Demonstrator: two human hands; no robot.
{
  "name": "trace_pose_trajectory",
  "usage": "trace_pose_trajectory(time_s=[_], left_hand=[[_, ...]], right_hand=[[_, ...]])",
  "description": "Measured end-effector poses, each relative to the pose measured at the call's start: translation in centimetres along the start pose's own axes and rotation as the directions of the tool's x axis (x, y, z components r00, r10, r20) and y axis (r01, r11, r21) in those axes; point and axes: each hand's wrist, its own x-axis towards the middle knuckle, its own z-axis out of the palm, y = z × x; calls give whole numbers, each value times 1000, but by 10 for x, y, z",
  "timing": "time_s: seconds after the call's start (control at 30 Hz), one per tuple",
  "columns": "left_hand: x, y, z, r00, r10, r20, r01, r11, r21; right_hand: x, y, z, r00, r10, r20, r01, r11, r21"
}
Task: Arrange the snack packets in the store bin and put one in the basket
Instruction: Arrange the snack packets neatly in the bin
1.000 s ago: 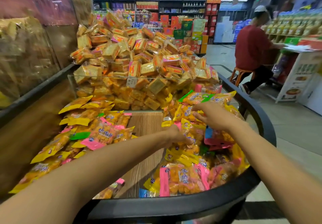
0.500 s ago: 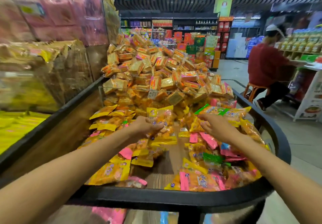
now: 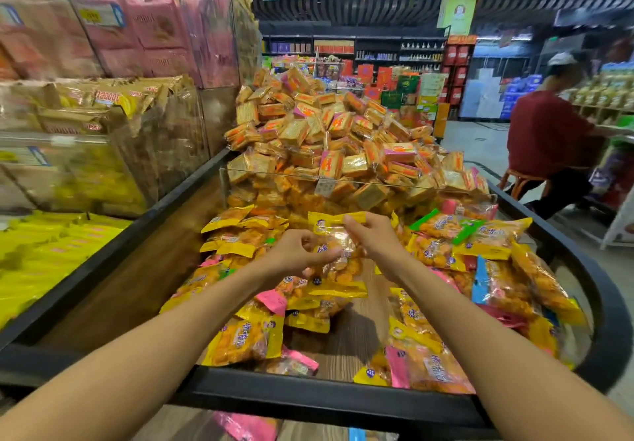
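A yellow-edged snack packet (image 3: 334, 245) is held upright above the middle of the store bin (image 3: 343, 397), its clear window showing orange pieces. The right hand (image 3: 372, 238) pinches its top yellow seam at the packet's 1 o'clock corner, thumb and forefinger closed on the film. The left hand (image 3: 295, 257) grips the packet's lower left side at 8 o'clock, fingers curled round it.

Below the packet lies bare wood-grain bin floor (image 3: 356, 334), a strip running toward 6 o'clock. At 9 o'clock of the packet sits a loose heap of yellow and pink packets (image 3: 240, 241); at 3 o'clock a larger heap with yellow, green, blue and pink edges (image 3: 480, 245) fills the curved side of the bin. At 6 o'clock a yellow packet (image 3: 245, 341) lies flat near the black front rim.

At 12 o'clock a clear divider (image 3: 360, 183) stands across the bin, with a tall mound of square biscuit packs (image 3: 336, 135) behind it, rising above the divider's edge. At 10 o'clock are stacked clear cases of brown and pink bags (image 3: 103, 63). At 2 o'clock, well apart, a person in a red shirt (image 3: 549, 135) sits on a stool (image 3: 521, 183).
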Motion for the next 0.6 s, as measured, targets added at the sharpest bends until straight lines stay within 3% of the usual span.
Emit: trace_pose_trajectory(time_s=[0.13,0.27,0.6], left_hand=[[3,7,-1,997,13,-71,-24,988,-150],[0,7,-2,987,54,-154,-82,981,-177],[-1,11,-8,983,61,-171,-96,975,-202]], right_hand=[[-2,1,-2,998,-9,65,5,998,64],[-2,1,1,996,11,86,-19,996,87],[0,-1,1,996,34,79,-41,995,87]])
